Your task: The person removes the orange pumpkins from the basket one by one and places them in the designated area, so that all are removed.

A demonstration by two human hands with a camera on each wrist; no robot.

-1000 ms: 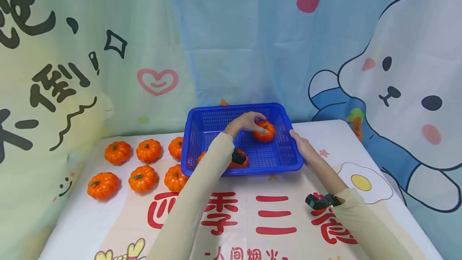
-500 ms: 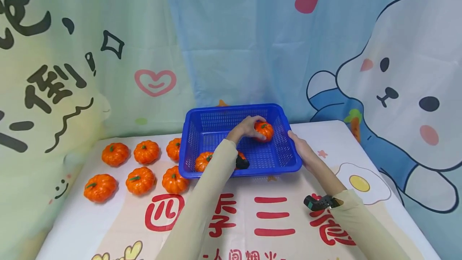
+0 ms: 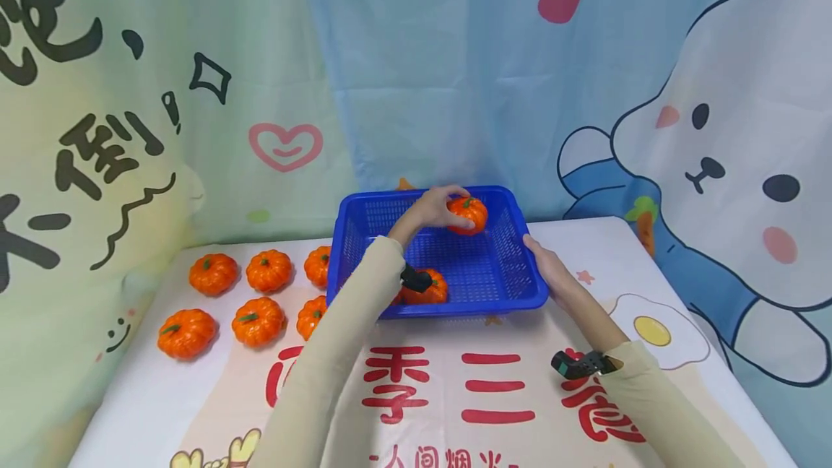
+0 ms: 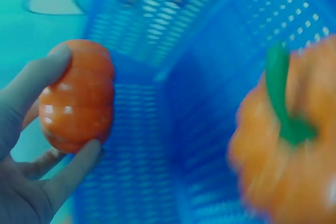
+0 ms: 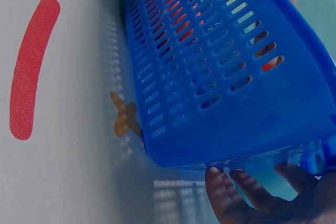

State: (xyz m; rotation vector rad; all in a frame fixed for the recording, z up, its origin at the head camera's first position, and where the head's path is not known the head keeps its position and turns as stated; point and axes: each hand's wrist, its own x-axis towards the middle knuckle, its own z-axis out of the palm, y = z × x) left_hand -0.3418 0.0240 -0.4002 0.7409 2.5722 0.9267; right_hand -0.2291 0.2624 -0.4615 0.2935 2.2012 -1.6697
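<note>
My left hand [image 3: 434, 208] grips a small orange pumpkin [image 3: 469, 216] by its sides, over the back right part of a blue plastic basket [image 3: 494, 305]. In the left wrist view the thumb and fingers press on opposite sides of this pumpkin [image 4: 79, 98]. Another pumpkin [image 3: 427, 289] lies in the front of the basket, partly behind the left wrist. My right hand [image 3: 547, 266] holds the basket's right side. Its fingers touch the outer wall [image 5: 220, 129] in the right wrist view.
Several pumpkins [image 3: 258, 322] stand in two rows on the table left of the basket. A printed cloth [image 3: 497, 385] covers the table. Behind the basket hangs a curtain [image 3: 416, 114] with cartoon prints. A small camera [image 3: 581, 365] sits on the right wrist.
The left hand has raised the pumpkin off the basket's floor and moved it slightly back and left. The right hand keeps its place on the basket.
</note>
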